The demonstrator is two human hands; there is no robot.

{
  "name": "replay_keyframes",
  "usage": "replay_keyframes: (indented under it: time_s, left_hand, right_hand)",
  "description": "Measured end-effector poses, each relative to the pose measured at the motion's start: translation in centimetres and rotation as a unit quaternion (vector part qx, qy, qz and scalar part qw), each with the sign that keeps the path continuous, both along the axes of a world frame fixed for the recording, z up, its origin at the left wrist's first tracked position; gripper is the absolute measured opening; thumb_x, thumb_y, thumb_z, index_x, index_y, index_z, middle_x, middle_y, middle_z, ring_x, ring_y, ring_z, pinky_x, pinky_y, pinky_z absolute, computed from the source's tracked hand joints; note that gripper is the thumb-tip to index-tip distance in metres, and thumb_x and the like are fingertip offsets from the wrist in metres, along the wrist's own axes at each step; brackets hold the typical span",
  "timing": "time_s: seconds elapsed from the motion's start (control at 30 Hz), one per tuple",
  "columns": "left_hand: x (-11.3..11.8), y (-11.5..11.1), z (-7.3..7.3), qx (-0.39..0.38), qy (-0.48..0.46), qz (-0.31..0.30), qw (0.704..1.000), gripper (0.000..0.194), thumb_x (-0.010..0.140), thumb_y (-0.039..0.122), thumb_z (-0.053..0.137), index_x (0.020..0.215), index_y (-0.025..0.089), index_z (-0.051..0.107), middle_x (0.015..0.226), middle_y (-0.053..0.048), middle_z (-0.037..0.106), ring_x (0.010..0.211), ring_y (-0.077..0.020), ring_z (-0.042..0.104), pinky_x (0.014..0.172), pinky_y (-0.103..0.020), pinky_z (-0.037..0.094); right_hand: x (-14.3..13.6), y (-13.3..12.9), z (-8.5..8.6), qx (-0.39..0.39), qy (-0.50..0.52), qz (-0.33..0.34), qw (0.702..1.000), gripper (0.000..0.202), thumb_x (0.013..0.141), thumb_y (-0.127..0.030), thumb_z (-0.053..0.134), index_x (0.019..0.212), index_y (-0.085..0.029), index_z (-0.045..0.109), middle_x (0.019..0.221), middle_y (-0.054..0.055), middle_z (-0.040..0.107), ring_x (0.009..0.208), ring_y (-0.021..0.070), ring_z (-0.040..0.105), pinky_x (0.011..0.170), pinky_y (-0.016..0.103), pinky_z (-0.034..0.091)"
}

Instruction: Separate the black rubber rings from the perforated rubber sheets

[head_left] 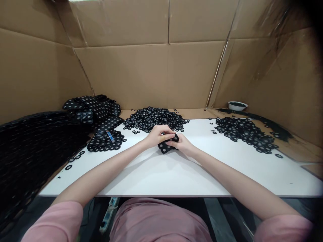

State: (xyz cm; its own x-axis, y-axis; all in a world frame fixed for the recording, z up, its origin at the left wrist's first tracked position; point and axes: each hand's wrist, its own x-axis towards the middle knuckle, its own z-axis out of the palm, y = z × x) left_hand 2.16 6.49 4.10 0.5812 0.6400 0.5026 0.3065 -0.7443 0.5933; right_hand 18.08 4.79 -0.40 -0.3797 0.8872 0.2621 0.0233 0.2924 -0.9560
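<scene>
Near the middle of the white table (176,178), a small black sheet with pale round holes (164,148) is held between both hands. My left hand (159,135) pinches its upper left part, fingers closed. My right hand (182,144) grips its right side, with thumb and fingers pressed on it. The two hands nearly meet over the sheet, and their fingers hide part of it. Behind them lies a heap of black rings (155,117).
At the left are a large dark pile (37,151), bunched perforated sheets (96,107), and flatter sheets (101,143) bearing a blue cutter-like item (110,135). More rings (244,132) lie at the right, below a white bowl (237,106). Cardboard walls (146,74) surround the table.
</scene>
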Motion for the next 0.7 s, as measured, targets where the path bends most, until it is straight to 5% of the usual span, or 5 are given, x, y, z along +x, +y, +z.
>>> replay_keyframes:
  time_s: [0.27,0.47,0.7]
  left_hand:
    - [0.8,0.9,-0.3,-0.21,-0.165,0.041,0.963,0.023,0.069,0.036,0.069,0.073,0.013,0.07,0.06,-0.001,0.061,0.049,-0.0093,0.049,0.04,-0.019,0.032]
    - [0.9,2.0,0.1,-0.19,-0.228,0.097,0.95,0.021,0.067,0.034,0.07,0.065,0.014,0.068,0.061,-0.002,0.064,0.058,-0.0125,0.056,0.056,-0.024,0.046]
    - [2.2,2.8,0.1,-0.215,-0.28,0.117,0.928,0.017,0.066,0.031,0.069,0.065,0.014,0.068,0.058,0.0,0.061,0.056,-0.0111,0.054,0.059,-0.025,0.045]
  right_hand:
    - [-0.1,0.9,1.1,0.047,-0.012,-0.002,0.999,0.021,0.064,-0.03,0.069,0.078,-0.014,0.068,0.076,0.004,0.068,0.075,0.0212,0.061,0.069,0.032,0.048]
    - [0.1,0.6,1.3,0.044,-0.002,0.015,0.999,0.023,0.067,-0.03,0.067,0.084,-0.016,0.07,0.088,0.007,0.071,0.086,0.0241,0.063,0.078,0.036,0.05]
    - [0.5,1.1,1.2,0.041,0.015,-0.011,0.999,0.028,0.066,-0.031,0.069,0.088,-0.015,0.071,0.093,0.008,0.071,0.09,0.0252,0.064,0.084,0.037,0.048]
